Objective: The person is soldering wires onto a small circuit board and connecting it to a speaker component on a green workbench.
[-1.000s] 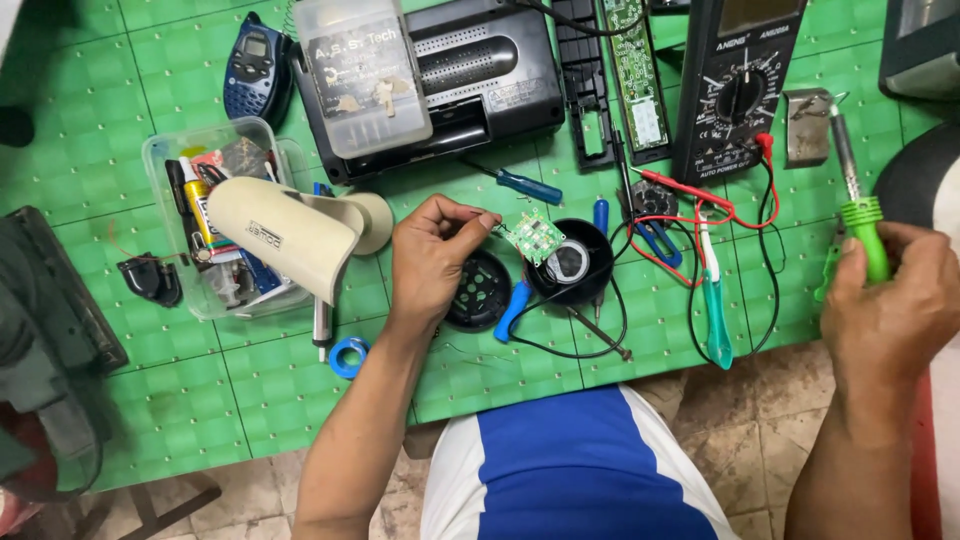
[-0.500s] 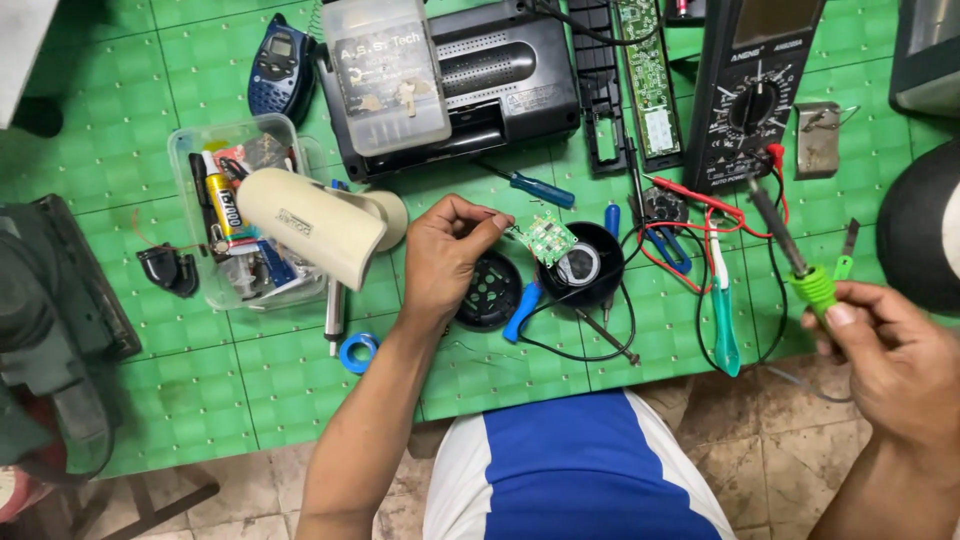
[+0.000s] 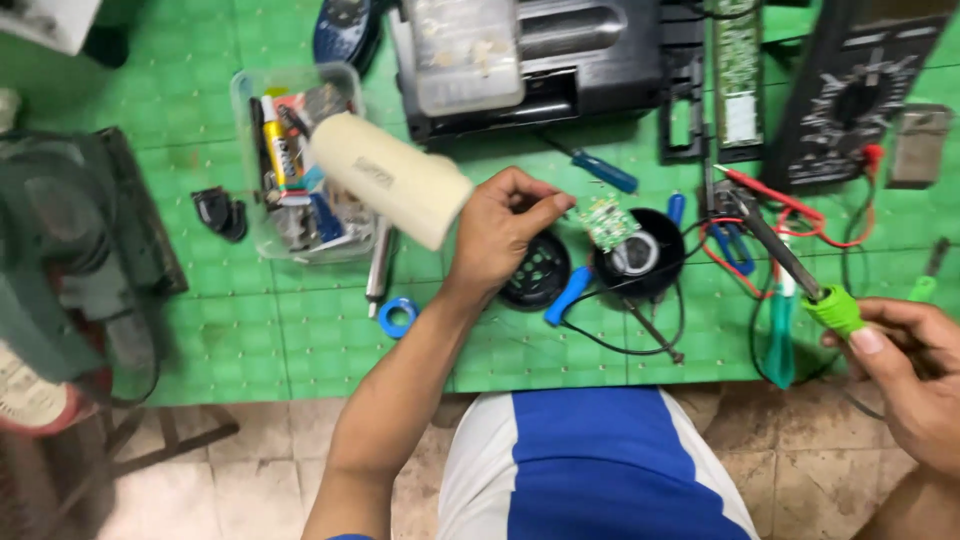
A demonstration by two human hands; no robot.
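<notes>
Lower right of the frame: right hand (image 3: pixel 915 375) is closing thumb and fingers around the green grip of a soldering iron (image 3: pixel 800 275), its dark shaft slanting up-left toward the red test leads (image 3: pixel 800 205).

Centre: left hand (image 3: pixel 500 235) is resting over the green mat (image 3: pixel 250 320), thumb and forefinger pinched together beside a small green circuit board (image 3: pixel 605 222); whether they are gripping a wire there is too small to tell. The board is sitting on the rim of a black round housing (image 3: pixel 640 258). Just under the hand, a black perforated cover (image 3: pixel 535 272) is lying flat, a blue-handled tool (image 3: pixel 568 295) between it and the housing.

Left of the hand: a cream cylinder (image 3: pixel 390 180) is leaning out of a clear plastic tray (image 3: pixel 245 90); a blue tape roll (image 3: pixel 397 318) is lying below.

Upper frame: a black device (image 3: pixel 590 60) with a clear parts box (image 3: pixel 465 50) on top, and a multimeter (image 3: pixel 850 95) at upper right.
</notes>
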